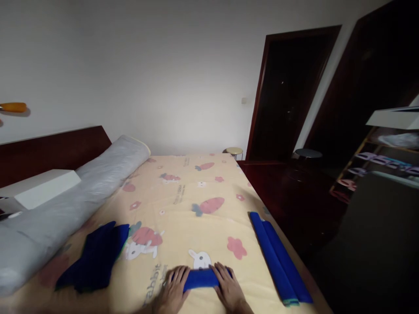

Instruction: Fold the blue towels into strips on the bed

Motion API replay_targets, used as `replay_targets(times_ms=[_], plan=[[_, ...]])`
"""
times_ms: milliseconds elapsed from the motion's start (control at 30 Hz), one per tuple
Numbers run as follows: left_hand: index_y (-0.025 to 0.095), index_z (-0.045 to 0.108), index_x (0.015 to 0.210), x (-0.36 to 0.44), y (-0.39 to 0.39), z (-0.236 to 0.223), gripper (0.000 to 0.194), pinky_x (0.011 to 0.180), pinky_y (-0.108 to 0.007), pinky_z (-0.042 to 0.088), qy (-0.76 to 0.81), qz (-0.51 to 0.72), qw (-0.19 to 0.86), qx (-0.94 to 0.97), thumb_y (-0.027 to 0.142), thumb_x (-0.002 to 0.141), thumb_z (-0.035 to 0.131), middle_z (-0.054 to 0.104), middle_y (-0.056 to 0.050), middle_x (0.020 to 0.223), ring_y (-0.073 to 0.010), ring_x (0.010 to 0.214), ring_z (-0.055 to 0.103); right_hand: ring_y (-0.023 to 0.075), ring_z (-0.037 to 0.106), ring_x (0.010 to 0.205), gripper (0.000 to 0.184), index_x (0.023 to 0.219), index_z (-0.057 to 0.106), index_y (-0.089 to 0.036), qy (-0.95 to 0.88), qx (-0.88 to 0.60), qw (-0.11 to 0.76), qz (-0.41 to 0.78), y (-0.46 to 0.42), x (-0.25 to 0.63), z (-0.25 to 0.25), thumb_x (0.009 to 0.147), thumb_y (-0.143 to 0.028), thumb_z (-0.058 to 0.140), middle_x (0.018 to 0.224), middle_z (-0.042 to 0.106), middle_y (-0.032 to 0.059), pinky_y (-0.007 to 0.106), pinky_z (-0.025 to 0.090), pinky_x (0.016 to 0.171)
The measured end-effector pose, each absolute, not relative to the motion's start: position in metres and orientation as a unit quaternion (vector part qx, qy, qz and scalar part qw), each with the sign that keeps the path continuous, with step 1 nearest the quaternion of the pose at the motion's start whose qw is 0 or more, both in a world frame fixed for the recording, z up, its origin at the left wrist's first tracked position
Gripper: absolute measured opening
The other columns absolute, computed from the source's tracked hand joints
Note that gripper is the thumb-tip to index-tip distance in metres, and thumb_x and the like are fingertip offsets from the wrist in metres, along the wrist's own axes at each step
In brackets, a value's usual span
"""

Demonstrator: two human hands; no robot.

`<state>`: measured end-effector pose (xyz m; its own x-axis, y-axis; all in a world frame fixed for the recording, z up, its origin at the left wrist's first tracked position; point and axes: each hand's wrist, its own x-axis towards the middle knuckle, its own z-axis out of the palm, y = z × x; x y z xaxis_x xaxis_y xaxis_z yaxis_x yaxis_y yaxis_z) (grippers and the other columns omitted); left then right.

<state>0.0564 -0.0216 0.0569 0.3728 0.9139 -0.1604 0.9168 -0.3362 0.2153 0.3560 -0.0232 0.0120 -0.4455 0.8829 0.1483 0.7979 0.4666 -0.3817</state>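
Note:
A short blue cloth roll (pixel 200 278) lies on the yellow patterned bed sheet (pixel 183 209) at the near edge. My left hand (pixel 173 291) rests on its left end, fingers stretched forward over it. My right hand (pixel 229 290) presses on its right end, fingers also laid flat. Two long blue rolls (pixel 278 257) lie side by side to the right, near the bed's edge. A loose pile of dark blue cloths (pixel 96 257) lies to the left.
A long grey bolster (pixel 75 192) runs along the bed's left side below a dark headboard (pixel 52 150). A white box (pixel 42 187) sits at the left. Dark floor, a stool (pixel 234 151), a doorway (pixel 288 96) and shelves (pixel 382 161) lie to the right.

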Motion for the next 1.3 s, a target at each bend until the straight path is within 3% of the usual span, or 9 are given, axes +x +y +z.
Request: replay_targets(times_ms=[133,233,400,567,800,933,1067,1167,1300], plan=[[0.033,0.025,0.150,0.057,-0.013,0.064,0.069,0.122,-0.051,0.015,0.545,-0.028,0.150,0.825,0.035,0.085,0.048,0.031,-0.001,0.160,-0.0255,0.147,0.023,0.0265,0.039,0.140,0.062,0.151,0.018,-0.033,-0.858,-0.466,0.166,0.141,-0.017,0.362,0.020,0.094,-0.047,0.039,0.153,0.041,0.0064,0.046,0.029,0.114],[0.032,0.027,0.150,0.065,-0.008,0.066,0.074,0.120,-0.057,0.013,0.561,-0.059,0.148,0.813,0.025,0.079,0.049,0.025,-0.002,0.161,-0.0273,0.149,0.018,0.0288,0.033,0.143,0.067,0.151,0.017,-0.031,-0.846,-0.488,0.160,0.145,-0.015,0.356,0.023,0.091,-0.045,0.043,0.157,0.031,0.0065,0.049,0.030,0.113],[0.029,0.005,0.152,0.098,-0.009,0.039,0.083,0.121,-0.050,0.017,0.548,-0.001,0.137,0.825,0.013,0.078,0.041,0.013,0.002,0.163,-0.0235,0.150,0.014,0.0264,0.032,0.144,0.078,0.152,0.005,-0.029,-0.836,-0.505,0.180,0.115,-0.017,0.315,0.010,0.086,-0.026,0.046,0.158,0.025,0.0047,0.046,0.029,0.115],[0.033,-0.002,0.149,0.094,-0.002,0.017,0.082,0.120,-0.050,0.022,0.503,0.022,0.135,0.854,0.028,0.086,0.049,0.013,0.002,0.161,-0.0289,0.148,0.021,0.0282,0.041,0.138,0.074,0.152,0.006,-0.032,-0.850,-0.477,0.215,0.057,-0.011,0.322,-0.007,0.091,-0.045,0.046,0.155,0.032,0.0042,0.043,0.037,0.110],[0.039,-0.001,0.150,0.061,0.011,0.025,0.088,0.119,-0.051,0.025,0.504,-0.007,0.102,0.857,0.034,0.084,0.058,0.016,0.003,0.161,-0.0300,0.147,0.025,0.0318,0.038,0.140,0.072,0.152,0.006,-0.032,-0.851,-0.484,0.167,0.118,-0.001,0.356,-0.010,0.092,-0.051,0.041,0.156,0.034,0.0057,0.049,0.031,0.111],[0.037,0.007,0.152,0.065,0.010,0.035,0.084,0.119,-0.050,0.023,0.509,-0.006,0.099,0.855,0.032,0.085,0.057,0.018,0.002,0.162,-0.0280,0.148,0.023,0.0317,0.033,0.143,0.069,0.152,0.014,-0.030,-0.848,-0.477,0.138,0.185,0.003,0.357,0.006,0.091,-0.049,0.041,0.157,0.030,0.0068,0.052,0.026,0.114],[0.031,0.030,0.149,0.056,0.002,0.044,0.069,0.120,-0.051,0.021,0.574,-0.025,0.093,0.813,0.031,0.084,0.053,0.036,-0.001,0.157,-0.0278,0.147,0.025,0.0283,0.034,0.142,0.071,0.151,0.024,-0.026,-0.825,-0.509,0.105,0.220,-0.001,0.364,0.035,0.084,-0.033,0.046,0.155,0.035,0.0077,0.051,0.023,0.117],[0.032,0.034,0.147,0.045,-0.005,0.046,0.070,0.117,-0.052,0.025,0.618,-0.043,0.070,0.782,0.018,0.079,0.047,0.044,-0.001,0.152,-0.0267,0.143,0.033,0.0278,0.035,0.142,0.071,0.148,0.035,-0.022,-0.804,-0.545,0.061,0.231,-0.008,0.368,0.062,0.077,-0.022,0.045,0.152,0.041,0.0093,0.051,0.023,0.116],[0.033,0.035,0.146,0.041,-0.010,0.042,0.076,0.115,-0.057,0.025,0.616,-0.051,0.064,0.783,0.010,0.074,0.042,0.045,-0.001,0.152,-0.0277,0.141,0.036,0.0319,0.053,0.126,0.065,0.133,0.055,-0.020,-0.801,-0.558,0.058,0.208,-0.007,0.372,0.107,0.068,-0.022,0.054,0.135,0.060,0.0140,0.050,0.031,0.109]])
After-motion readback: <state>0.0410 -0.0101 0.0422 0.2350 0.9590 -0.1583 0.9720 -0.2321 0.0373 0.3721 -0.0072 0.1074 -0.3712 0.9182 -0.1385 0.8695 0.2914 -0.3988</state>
